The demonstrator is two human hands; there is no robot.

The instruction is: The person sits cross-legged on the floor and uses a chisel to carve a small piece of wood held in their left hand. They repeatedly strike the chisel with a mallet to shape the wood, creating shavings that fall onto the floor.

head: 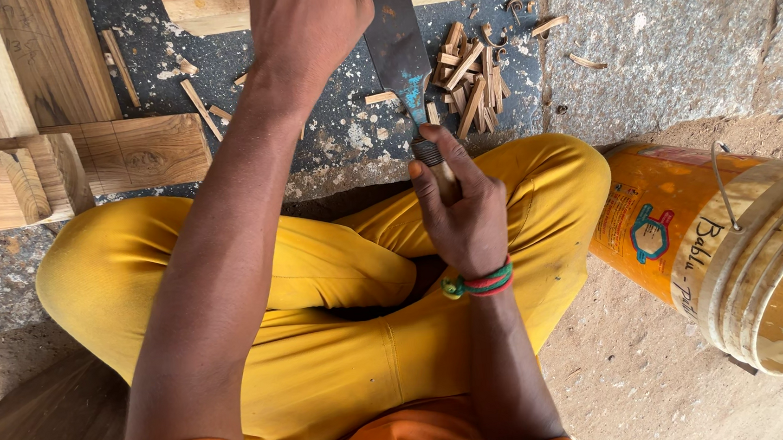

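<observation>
Gripping the brown wooden handle (441, 174) of a flat dark steel chisel (396, 43) at upper centre, right hand (461, 210) closed tight to steer it, left hand (306, 17) pressed down on the pale timber block (207, 6) steadying it, wood chips (469, 79) alongside.
</observation>
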